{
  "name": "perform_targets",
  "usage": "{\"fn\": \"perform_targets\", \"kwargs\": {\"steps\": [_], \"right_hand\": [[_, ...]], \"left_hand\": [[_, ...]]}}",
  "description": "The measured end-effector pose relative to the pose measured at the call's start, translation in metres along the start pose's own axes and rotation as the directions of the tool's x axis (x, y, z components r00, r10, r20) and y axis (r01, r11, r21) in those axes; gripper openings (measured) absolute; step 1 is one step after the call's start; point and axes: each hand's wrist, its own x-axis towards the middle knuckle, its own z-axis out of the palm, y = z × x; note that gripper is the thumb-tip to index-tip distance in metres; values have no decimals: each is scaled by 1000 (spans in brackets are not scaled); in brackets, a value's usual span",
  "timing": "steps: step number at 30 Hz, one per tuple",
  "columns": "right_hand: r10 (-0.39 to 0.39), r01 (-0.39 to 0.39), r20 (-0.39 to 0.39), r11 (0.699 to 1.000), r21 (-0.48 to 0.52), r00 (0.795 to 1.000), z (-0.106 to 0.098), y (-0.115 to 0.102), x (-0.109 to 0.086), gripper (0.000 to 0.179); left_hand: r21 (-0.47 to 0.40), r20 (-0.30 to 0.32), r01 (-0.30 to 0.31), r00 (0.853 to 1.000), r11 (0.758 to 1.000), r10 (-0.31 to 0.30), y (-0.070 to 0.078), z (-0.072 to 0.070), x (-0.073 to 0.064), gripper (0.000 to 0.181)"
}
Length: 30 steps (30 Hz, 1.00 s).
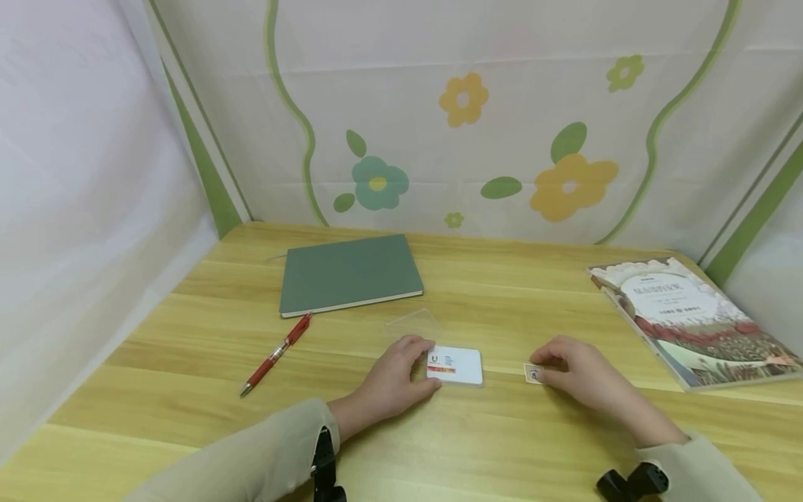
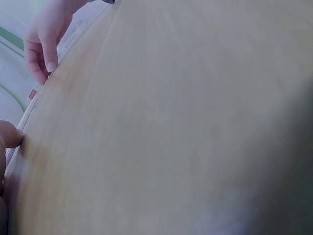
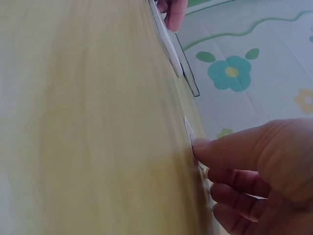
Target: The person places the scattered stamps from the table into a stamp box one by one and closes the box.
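Observation:
A clear plastic card case (image 1: pixel 482 376) lies near the middle of the table, with a white business card (image 1: pixel 465 361) with a logo and orange band on top. My left hand (image 1: pixel 393 380) holds the case at its left side, forefinger at the far corner and thumb at the near one. To the right, my right hand (image 1: pixel 580 373) pinches a small stamp-like piece (image 1: pixel 531 374) with a pale border and dark picture, low at the tabletop. The right wrist view shows the thumb (image 3: pixel 203 147) on this thin piece (image 3: pixel 189 131); the fingertips behind are partly hidden.
A transparent lid-like piece (image 1: pixel 417 321) lies behind my left hand. The green notebook (image 1: pixel 351 274) is at the back left, a red pen (image 1: pixel 276 354) before it. A book with a floral cover (image 1: pixel 696 321) lies at the right. Fabric walls (image 1: pixel 502 139) enclose the table.

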Motion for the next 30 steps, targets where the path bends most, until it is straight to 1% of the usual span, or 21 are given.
{"fn": "perform_targets", "kwargs": {"steps": [3, 6, 16, 19, 24, 30], "right_hand": [[6, -6, -26, 1000, -9, 1000, 2, 1, 1, 9], [14, -14, -34, 1000, 0, 999, 3, 2, 1, 7], [61, -61, 1, 997, 54, 998, 5, 3, 4, 8], [75, -74, -2, 996, 58, 997, 6, 2, 5, 8], [78, -77, -16, 994, 73, 997, 7, -1, 6, 8], [70, -69, 0, 994, 90, 998, 8, -1, 8, 11]], "left_hand": [[2, 3, 2, 1000, 1000, -2, 0, 0, 0, 54], [5, 5, 9, 1000, 1000, -9, 0, -1, 0, 54], [6, 0, 1, 1000, 1000, -1, 1, -1, -1, 54], [6, 1, 3, 1000, 1000, -3, 1, -1, -1, 54], [5, 4, 1, 1000, 1000, -1, 2, -1, 0, 54], [5, 3, 4, 1000, 1000, -4, 2, -1, 0, 54]]}}
